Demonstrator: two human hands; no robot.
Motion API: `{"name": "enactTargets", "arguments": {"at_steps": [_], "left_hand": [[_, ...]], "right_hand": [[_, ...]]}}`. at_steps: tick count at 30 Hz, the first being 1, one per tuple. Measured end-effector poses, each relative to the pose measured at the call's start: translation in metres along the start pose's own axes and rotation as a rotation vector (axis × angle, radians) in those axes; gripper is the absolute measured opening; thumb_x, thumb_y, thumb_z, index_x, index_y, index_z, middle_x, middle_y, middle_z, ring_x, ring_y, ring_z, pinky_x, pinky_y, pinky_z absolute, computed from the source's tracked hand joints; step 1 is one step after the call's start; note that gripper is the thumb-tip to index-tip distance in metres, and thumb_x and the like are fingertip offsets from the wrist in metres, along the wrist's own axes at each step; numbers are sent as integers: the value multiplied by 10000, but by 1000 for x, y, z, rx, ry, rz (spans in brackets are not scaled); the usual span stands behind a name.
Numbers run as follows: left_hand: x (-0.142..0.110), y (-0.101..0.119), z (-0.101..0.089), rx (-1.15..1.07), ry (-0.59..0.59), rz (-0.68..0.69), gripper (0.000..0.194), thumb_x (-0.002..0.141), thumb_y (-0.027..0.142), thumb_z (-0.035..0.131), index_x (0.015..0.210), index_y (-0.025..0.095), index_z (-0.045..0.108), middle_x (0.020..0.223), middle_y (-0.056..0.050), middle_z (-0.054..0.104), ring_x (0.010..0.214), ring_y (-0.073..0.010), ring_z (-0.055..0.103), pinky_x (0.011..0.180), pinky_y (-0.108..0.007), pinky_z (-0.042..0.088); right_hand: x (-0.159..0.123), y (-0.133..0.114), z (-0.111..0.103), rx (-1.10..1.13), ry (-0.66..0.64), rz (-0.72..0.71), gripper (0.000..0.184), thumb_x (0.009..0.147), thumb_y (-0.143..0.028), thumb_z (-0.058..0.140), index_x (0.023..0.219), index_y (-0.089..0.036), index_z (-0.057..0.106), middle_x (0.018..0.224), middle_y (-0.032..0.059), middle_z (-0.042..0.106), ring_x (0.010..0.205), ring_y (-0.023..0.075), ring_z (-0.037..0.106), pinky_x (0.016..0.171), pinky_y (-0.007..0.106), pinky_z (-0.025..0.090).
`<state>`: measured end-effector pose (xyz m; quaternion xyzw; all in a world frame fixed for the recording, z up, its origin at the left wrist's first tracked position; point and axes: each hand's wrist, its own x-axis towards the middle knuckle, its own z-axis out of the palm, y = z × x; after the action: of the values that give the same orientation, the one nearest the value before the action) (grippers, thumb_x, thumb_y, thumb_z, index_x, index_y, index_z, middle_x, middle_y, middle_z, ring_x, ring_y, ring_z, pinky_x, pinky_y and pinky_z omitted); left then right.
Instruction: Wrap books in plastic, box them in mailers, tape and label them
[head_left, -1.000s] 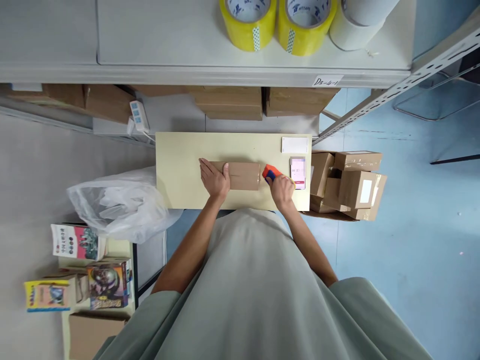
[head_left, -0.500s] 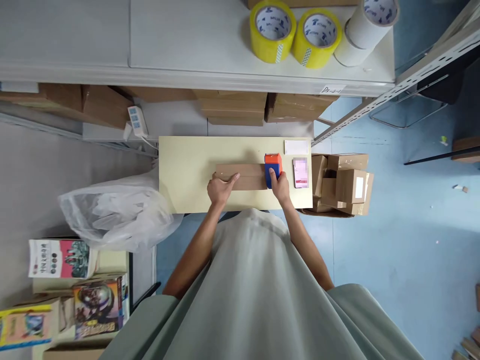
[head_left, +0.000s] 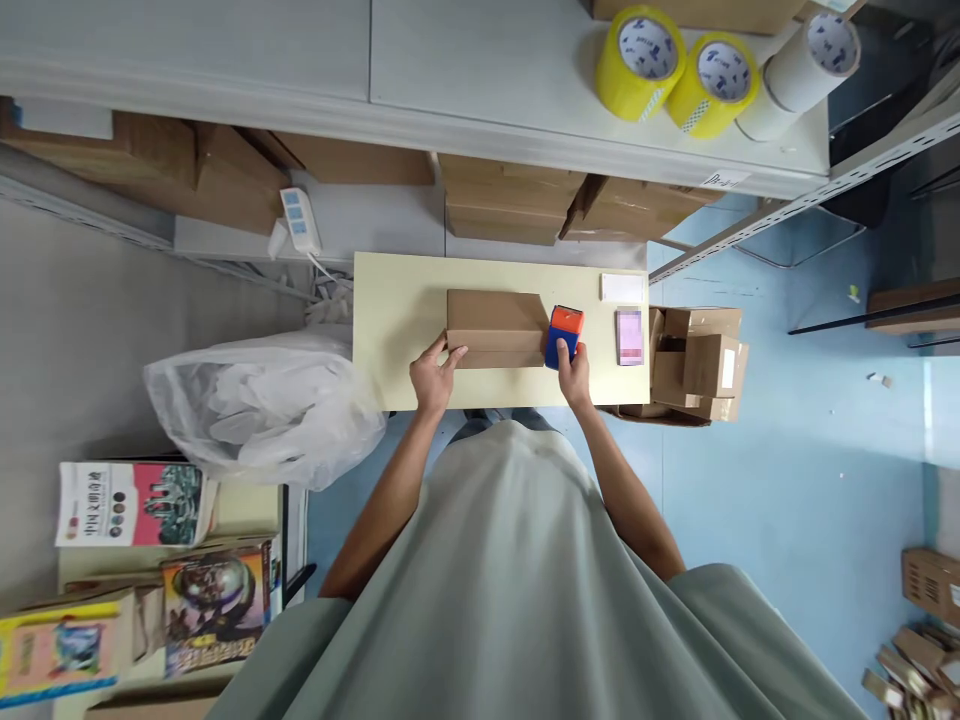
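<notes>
A long brown cardboard box (head_left: 496, 312) lies on the small cream table (head_left: 390, 330). My left hand (head_left: 433, 376) grips its near left corner, thumb on the near face and fingers at the left end. In my right hand (head_left: 574, 374) is an orange and blue tape dispenser (head_left: 564, 338), tilted at the box's right end. The thumb presses on its blue part. Whether tape runs from the dispenser to the box I cannot tell. Right of the dispenser lie a phone with a pink screen (head_left: 629, 337) and a white rectangular item (head_left: 622, 288).
Yellow tape rolls (head_left: 643, 62) and white rolls (head_left: 814, 62) stand on the shelf (head_left: 480, 70) above. Below it are cardboard boxes (head_left: 510, 200) and a power strip (head_left: 301, 220). A plastic bag (head_left: 262, 410) and books (head_left: 127, 503) are left; a carton of small boxes (head_left: 709, 365) is right.
The box has turned, now showing a wide upper face and a narrow near one. My left hand has shifted to its corner. The dispenser has tilted and moved right. The camera view has shifted.
</notes>
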<state>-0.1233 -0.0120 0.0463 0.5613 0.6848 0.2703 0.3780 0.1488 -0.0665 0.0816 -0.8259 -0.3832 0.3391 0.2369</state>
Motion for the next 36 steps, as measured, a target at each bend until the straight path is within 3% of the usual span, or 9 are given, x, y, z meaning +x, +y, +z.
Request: {"name": "enactTargets", "arguments": {"at_steps": [5, 9, 13, 17, 22, 26, 30, 36], "left_hand": [[-9, -49, -11, 33, -59, -99, 350, 974, 382, 741, 1257, 207, 853, 1138, -100, 887, 1144, -297, 845, 1061, -389, 626], [-20, -72, -12, 94, -142, -116, 337, 989, 348, 690, 1251, 198, 842, 1081, -113, 886, 1102, -309, 854, 1027, -419, 650], [-24, -73, -11, 144, -90, -3, 536, 989, 240, 591, 1504, 150, 708, 1422, -186, 790, 1393, -298, 736, 1241, -442, 543], [-17, -50, -5, 157, -41, 155, 588, 1071, 269, 461, 1636, 172, 593, 1740, -170, 539, 1675, -292, 447, 1415, -510, 311], [-4, -10, 26, 134, -205, 377, 550, 1137, 457, 463, 1605, 227, 636, 1814, -117, 448, 1751, -311, 284, 1455, -561, 124], [3, 11, 62, 169, -332, 473, 585, 1113, 464, 508, 1641, 235, 608, 1862, -83, 363, 1781, -324, 176, 1455, -603, 55], [5, 18, 86, 187, -353, 459, 628, 1087, 454, 553, 1665, 213, 583, 1879, -82, 321, 1789, -322, 126, 1452, -610, 19], [11, 17, 102, 260, -311, 523, 650, 1120, 477, 472, 1704, 198, 535, 1884, -86, 302, 1787, -317, 140, 1452, -601, 16]], "right_hand": [[-27, 13, 38, -41, -7, 68, 531, 1146, -664, 259, 1162, -213, 538, 1075, 125, 743, 970, 231, 701, 827, 294, 549], [-61, 32, 38, -193, 1, 98, 511, 1145, -557, 343, 1389, -140, 509, 1139, 177, 766, 997, 270, 743, 829, 307, 551], [-97, 57, 23, -407, -4, 45, 611, 1143, -497, 370, 1584, -75, 395, 1306, 272, 745, 1086, 329, 788, 881, 350, 575], [-114, 79, 9, -629, -101, -15, 598, 1139, -473, 481, 1543, -34, 446, 1288, 310, 753, 1144, 358, 791, 927, 370, 588], [-105, 93, -9, -779, -237, -166, 537, 1156, -513, 516, 1444, -60, 533, 1227, 283, 784, 1167, 353, 776, 972, 378, 586], [-86, 96, -25, -826, -337, -293, 522, 1176, -529, 487, 1436, -79, 539, 1279, 269, 784, 1214, 337, 750, 1056, 383, 552], [-62, 101, -38, -866, -475, -433, 533, 1191, -534, 440, 1432, -72, 553, 1271, 257, 789, 1212, 330, 731, 1111, 392, 505], [-18, 119, -36, -902, -561, -659, 614, 1202, -573, 358, 1460, -45, 538, 1263, 267, 792, 1195, 334, 737, 1104, 394, 489]]}}
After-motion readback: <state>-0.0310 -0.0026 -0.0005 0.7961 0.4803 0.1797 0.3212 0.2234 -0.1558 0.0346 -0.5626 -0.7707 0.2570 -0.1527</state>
